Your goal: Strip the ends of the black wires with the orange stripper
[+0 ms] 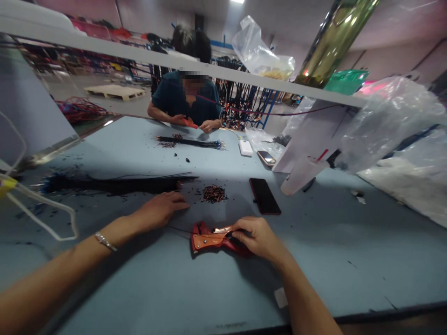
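Observation:
My left hand [160, 209] lies low over the table, fingers stretched out beside the right end of a bundle of black wires [115, 185]. A thin black wire [181, 230] runs from below that hand across a red and orange wire stripper [207, 239] to my right hand [256, 235]. The right thumb and forefinger are pinched together at the wire's end. The stripper's red handles run under this hand; whether its hidden fingers also grip them I cannot tell. A small heap of cut wire bits [213, 193] sits behind the stripper.
A black phone [264, 196] and a whitish cup [303, 176] stand to the right. Across the table [349, 237], a person [186, 100] holds a red tool near another wire bundle [190, 141]. A shelf bar [223, 72] crosses above; a white cable [42, 214] loops at left.

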A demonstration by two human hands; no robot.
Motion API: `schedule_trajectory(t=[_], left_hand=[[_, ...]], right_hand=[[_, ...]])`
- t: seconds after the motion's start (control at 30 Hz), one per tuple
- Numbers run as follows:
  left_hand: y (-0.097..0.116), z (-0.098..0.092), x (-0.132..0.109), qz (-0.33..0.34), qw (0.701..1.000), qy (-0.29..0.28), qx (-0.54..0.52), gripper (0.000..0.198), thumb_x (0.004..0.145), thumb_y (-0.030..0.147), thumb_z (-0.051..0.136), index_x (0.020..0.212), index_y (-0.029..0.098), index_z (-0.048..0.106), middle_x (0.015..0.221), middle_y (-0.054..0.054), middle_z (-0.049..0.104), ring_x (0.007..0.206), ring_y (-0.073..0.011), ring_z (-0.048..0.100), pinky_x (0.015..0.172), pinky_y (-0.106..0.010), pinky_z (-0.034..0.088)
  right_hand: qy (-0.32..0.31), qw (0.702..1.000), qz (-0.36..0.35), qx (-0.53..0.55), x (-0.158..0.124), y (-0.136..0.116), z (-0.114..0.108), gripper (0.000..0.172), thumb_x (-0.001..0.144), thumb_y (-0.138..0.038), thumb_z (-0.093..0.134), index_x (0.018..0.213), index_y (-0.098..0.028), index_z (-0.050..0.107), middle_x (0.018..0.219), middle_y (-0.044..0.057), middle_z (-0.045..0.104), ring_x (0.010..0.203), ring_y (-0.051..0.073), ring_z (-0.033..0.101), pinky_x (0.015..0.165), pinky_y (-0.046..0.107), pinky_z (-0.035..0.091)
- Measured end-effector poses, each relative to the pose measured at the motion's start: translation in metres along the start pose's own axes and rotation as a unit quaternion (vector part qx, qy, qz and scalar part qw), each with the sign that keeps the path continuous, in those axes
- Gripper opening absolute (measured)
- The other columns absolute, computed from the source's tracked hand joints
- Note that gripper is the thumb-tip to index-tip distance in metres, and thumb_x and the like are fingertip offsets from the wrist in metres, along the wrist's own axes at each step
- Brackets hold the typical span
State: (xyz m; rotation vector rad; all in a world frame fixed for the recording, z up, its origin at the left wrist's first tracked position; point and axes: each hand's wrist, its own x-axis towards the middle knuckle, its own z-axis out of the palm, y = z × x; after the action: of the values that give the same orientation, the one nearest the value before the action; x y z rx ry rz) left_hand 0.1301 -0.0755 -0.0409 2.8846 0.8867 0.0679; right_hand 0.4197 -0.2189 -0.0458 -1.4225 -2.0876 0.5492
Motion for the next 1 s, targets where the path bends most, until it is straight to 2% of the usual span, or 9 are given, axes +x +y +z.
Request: schedule_trajectory(t=[0.17,0.27,0.4,0.53,0.63,0.77,0.83,0.9,1.0], left_hand=[[0.012,0.011,0.023,0.005,0.999,0.033,0.006,0.049,0.075,0.001,0.042,0.111,0.025,0.067,0.112,-0.008,0.064,0.103,-0.0238,0.058,0.087,-0.035,0.044],[0.015,0.012,0.035,-0.023,0.998,0.051,0.018,0.05,0.075,0.002,0.042,0.112,0.026,0.066,0.11,-0.007,0.065,0.101,-0.0229,0.059,0.086,-0.034,0.044],[0.012,0.007,0.03,-0.067,0.996,0.063,0.002,0.048,0.076,0.004,0.041,0.112,0.024,0.066,0.113,-0.007,0.065,0.097,-0.0219,0.061,0.085,-0.034,0.047],[0.016,0.003,0.025,-0.015,0.999,0.039,-0.028,0.043,0.075,0.004,0.041,0.103,0.021,0.069,0.108,-0.007,0.065,0.095,-0.0213,0.061,0.082,-0.032,0.048],[0.026,0.005,0.039,0.029,0.999,0.018,-0.027,0.041,0.078,0.003,0.039,0.099,0.018,0.07,0.099,-0.01,0.065,0.095,-0.0221,0.061,0.083,-0.033,0.047],[0.033,0.004,0.059,-0.012,0.999,0.047,-0.012,0.041,0.076,0.002,0.042,0.102,0.018,0.07,0.103,-0.012,0.065,0.101,-0.0242,0.06,0.089,-0.037,0.046],[0.031,0.001,0.057,-0.029,0.998,0.052,-0.013,0.042,0.075,0.002,0.043,0.104,0.02,0.069,0.109,-0.01,0.065,0.102,-0.0239,0.06,0.089,-0.037,0.046],[0.032,-0.002,0.046,-0.034,0.997,0.067,-0.033,0.041,0.079,0.006,0.042,0.108,0.021,0.067,0.115,-0.008,0.064,0.102,-0.0228,0.06,0.088,-0.035,0.047],[0.044,-0.006,0.019,-0.019,0.989,0.1,-0.107,0.034,0.09,0.019,0.037,0.111,0.019,0.064,0.107,-0.007,0.067,0.099,-0.0204,0.061,0.086,-0.031,0.047]], right_hand=[[0.009,1.0,0.0,0.0,0.0,0.002,0.002,0.011,0.082,-0.013,0.062,0.084,-0.019,0.071,0.075,0.002,0.07,0.068,0.015,0.062,0.064,0.024,0.043],[0.014,1.0,-0.004,-0.005,0.0,0.003,0.002,0.011,0.082,-0.013,0.061,0.082,-0.019,0.07,0.072,0.001,0.069,0.065,0.014,0.061,0.062,0.023,0.042],[0.01,1.0,-0.009,-0.008,0.0,0.001,0.002,0.011,0.083,-0.014,0.061,0.082,-0.02,0.07,0.071,0.001,0.068,0.063,0.013,0.059,0.06,0.023,0.041],[0.007,1.0,0.002,-0.001,0.001,0.0,0.002,0.012,0.082,-0.012,0.062,0.084,-0.02,0.071,0.071,0.001,0.067,0.064,0.014,0.06,0.062,0.023,0.041],[0.011,1.0,0.007,-0.002,0.001,0.003,0.002,0.012,0.081,-0.012,0.063,0.084,-0.02,0.071,0.071,0.001,0.068,0.064,0.014,0.06,0.061,0.022,0.04],[0.008,1.0,0.007,0.017,0.0,0.007,0.001,0.012,0.082,-0.013,0.062,0.086,-0.02,0.071,0.075,0.0,0.069,0.067,0.013,0.061,0.063,0.022,0.041],[0.008,0.999,0.009,0.032,0.0,0.006,-0.001,0.013,0.082,-0.013,0.061,0.086,-0.02,0.071,0.075,0.0,0.069,0.067,0.013,0.061,0.063,0.022,0.041],[0.015,0.999,0.008,0.044,0.0,0.003,-0.002,0.012,0.082,-0.013,0.061,0.084,-0.019,0.071,0.074,0.0,0.069,0.066,0.013,0.061,0.063,0.022,0.042],[0.051,0.997,0.0,0.051,0.001,-0.006,0.002,0.01,0.082,-0.015,0.061,0.078,-0.019,0.069,0.073,0.001,0.069,0.067,0.014,0.062,0.064,0.023,0.042]])
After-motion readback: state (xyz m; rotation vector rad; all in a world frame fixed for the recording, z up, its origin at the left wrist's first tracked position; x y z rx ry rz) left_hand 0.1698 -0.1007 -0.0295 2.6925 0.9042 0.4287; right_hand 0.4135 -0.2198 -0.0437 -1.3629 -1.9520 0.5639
